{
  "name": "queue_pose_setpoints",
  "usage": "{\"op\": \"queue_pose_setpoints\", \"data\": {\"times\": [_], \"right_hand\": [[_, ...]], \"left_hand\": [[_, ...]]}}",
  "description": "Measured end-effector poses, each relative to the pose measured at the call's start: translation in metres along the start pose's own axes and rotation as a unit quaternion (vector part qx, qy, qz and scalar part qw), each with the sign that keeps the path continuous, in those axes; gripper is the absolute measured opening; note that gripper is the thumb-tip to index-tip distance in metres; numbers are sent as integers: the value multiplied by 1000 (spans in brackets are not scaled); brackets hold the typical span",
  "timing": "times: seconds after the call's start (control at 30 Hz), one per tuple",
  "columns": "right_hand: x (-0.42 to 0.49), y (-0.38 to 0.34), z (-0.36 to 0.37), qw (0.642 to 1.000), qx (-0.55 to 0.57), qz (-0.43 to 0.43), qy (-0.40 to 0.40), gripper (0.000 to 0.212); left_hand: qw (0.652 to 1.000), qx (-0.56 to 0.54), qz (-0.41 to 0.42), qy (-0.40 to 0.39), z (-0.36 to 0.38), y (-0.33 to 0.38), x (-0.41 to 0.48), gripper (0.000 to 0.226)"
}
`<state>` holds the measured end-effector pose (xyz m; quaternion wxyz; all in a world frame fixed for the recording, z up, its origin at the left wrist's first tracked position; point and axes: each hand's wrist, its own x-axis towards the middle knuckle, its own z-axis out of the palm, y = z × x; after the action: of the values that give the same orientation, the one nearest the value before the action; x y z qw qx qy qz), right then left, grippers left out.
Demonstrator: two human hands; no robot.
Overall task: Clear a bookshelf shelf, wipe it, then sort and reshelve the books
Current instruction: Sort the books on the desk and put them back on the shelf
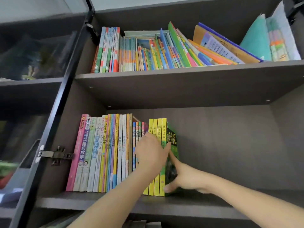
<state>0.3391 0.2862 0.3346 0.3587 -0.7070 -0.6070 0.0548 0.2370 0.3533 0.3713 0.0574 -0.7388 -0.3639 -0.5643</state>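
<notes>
On the lower shelf (230, 199), the row of books (105, 153) is standing upright from the left wall, and the left hand (152, 153) is pressing mostly straight fingers against the spines by the 4 yellow books (158, 127). Just right of them the green book (171, 137) is standing at the row's end, long axis vertical. The right hand (185, 177), the nearer one, is pinching it between forefinger and thumb, probably for sliding it leftward.

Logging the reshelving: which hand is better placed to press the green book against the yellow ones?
Probably right: the right hand holds the green book from its open side; the left hand rests across the yellow books.
</notes>
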Motion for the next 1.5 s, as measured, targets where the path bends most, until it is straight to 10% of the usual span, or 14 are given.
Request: {"op": "queue_pose_setpoints", "data": {"times": [0.2, 0.47, 0.73, 1.23, 1.5], "right_hand": [[15, 4, -3, 999, 11, 27, -14, 123], [28, 12, -3, 998, 47, -12, -38, 137], [45, 13, -1, 999, 7, 1, -45, 141], [31, 18, 7, 987, -154, -41, -2, 120], [11, 9, 12, 998, -52, -39, 21, 112]], "left_hand": [[990, -37, 57, -125, -10, -41, 4, 12], [925, -170, 20, -338, -16, -69, -4, 24], [943, 52, 100, -314, -2, -54, 0, 33], [925, 155, 197, -285, -4, -59, -3, 33], [937, 129, 213, -245, -11, -66, -21, 36]]}}
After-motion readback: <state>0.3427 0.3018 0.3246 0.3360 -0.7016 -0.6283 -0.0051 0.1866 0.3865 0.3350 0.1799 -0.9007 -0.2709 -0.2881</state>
